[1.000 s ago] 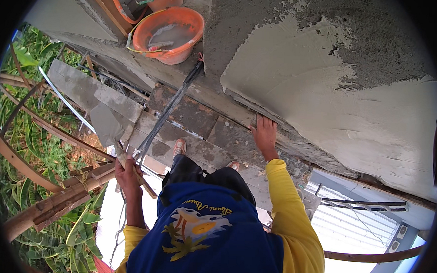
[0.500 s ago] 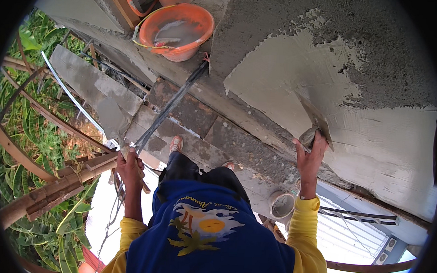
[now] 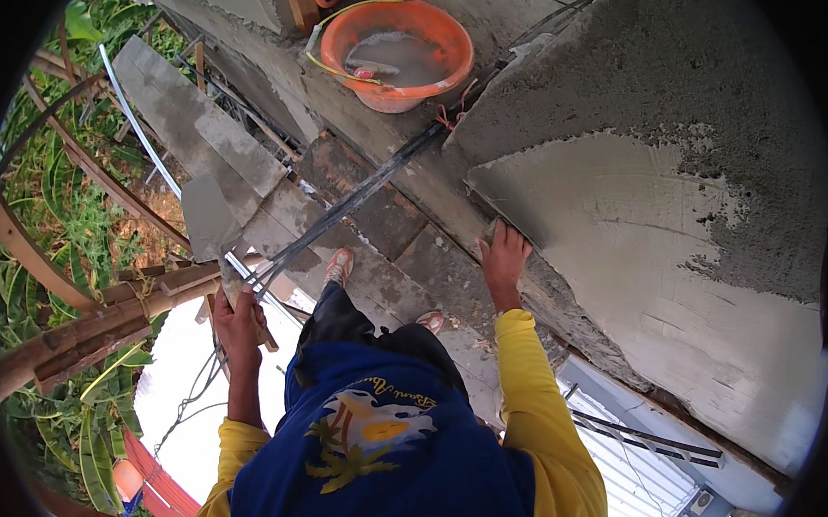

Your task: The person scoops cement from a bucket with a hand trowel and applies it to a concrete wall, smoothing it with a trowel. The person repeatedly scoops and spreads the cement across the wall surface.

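Observation:
In my left hand [image 3: 238, 320], closed round the handle, is a trowel [image 3: 210, 217] with a broad grey blade pointing away from me. My right hand [image 3: 505, 258] is up at the lower left edge of the wet plaster [image 3: 611, 198], its fingers bent round a plastering trowel [image 3: 529, 237]. That trowel is seen nearly edge-on, and its handle is hidden by the hand. Smooth pale plaster covers the lower part of the wall; rough dark mortar [image 3: 616, 82] lies above it.
An orange bucket [image 3: 398, 96] of grey, watery mix stands on the ledge, with another behind it. Dark metal bars [image 3: 361, 196] cross over the plank walkway [image 3: 394, 299] under my feet. Bamboo poles [image 3: 69, 336] and plants flank the left; a metal roof [image 3: 636, 462] lies below right.
My right hand has moved left with the plastering trowel, from the middle of the smooth plaster to its left edge. The view has shifted; my left hand still holds the trowel.

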Demonstrator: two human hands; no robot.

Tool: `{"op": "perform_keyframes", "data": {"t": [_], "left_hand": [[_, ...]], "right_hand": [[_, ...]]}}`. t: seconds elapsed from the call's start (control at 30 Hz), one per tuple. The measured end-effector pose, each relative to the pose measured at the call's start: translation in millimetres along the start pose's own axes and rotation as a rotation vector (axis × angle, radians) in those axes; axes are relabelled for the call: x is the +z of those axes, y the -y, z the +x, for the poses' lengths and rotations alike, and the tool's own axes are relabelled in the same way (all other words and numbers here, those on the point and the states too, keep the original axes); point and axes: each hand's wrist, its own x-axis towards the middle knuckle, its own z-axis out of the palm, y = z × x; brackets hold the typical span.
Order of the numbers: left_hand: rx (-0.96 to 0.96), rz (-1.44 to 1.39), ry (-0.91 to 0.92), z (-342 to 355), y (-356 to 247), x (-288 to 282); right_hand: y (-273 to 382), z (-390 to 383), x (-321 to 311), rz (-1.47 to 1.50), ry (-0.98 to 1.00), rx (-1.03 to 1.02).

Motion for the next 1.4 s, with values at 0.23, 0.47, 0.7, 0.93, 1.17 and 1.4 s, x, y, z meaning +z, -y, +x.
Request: {"op": "perform_keyframes", "data": {"t": [0.23, 0.47, 0.7, 0.93, 1.17, 1.4], "left_hand": [[-0.017, -0.088, -0.011, 20, 7, -1], [0.034, -0.169, 0.097, 44, 16, 19], [0.053, -0.179, 0.143, 37, 7, 46], [0.029, -0.206, 0.203, 30, -11, 65], [0.159, -0.134, 0.290, 36, -27, 61], [0.172, -0.087, 0.169, 33, -8, 39]], "right_hand": [[9, 34, -105, 0.057, -0.138, 0.001], [-15, 41, -336, 0.081, -0.275, 0.162], [-48, 5, -475, 0.524, -0.921, 0.408], [-9, 22, -270, 0.922, -0.940, 0.592], [-19, 55, -212, 0.687, -0.829, 0.571], [-71, -20, -267, 0.455, -0.909, 0.714]]}}
